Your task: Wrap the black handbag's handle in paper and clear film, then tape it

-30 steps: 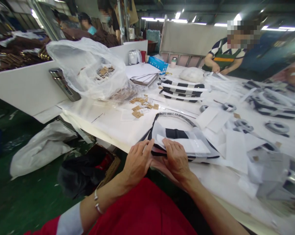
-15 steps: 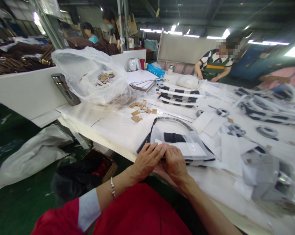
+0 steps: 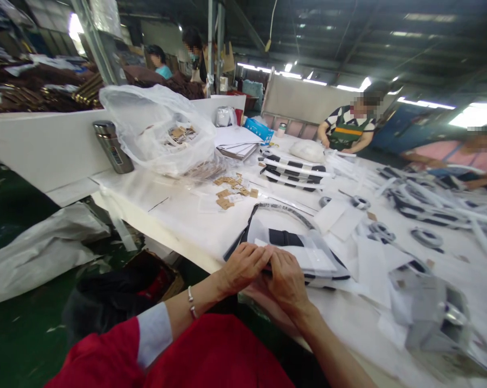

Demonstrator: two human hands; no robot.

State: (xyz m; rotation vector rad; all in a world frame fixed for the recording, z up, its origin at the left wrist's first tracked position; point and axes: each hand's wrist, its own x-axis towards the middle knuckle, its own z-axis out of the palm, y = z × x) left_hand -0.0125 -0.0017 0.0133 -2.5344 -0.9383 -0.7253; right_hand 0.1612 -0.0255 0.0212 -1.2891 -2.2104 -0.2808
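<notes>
Bag [image 3: 283, 237] lies flat at the near edge of a white table [image 3: 187, 215]. Left hand [image 3: 241, 268] and right hand [image 3: 286, 277] meet at its near side, fingers bent and nearly closed; whether they pinch anything is hidden. Its handle [image 3: 286, 209] is already wrapped and translucent film [image 3: 314, 242] covers the front; the near side seems unfinished. Brown tags [image 3: 224, 203] lie loose beyond.
</notes>
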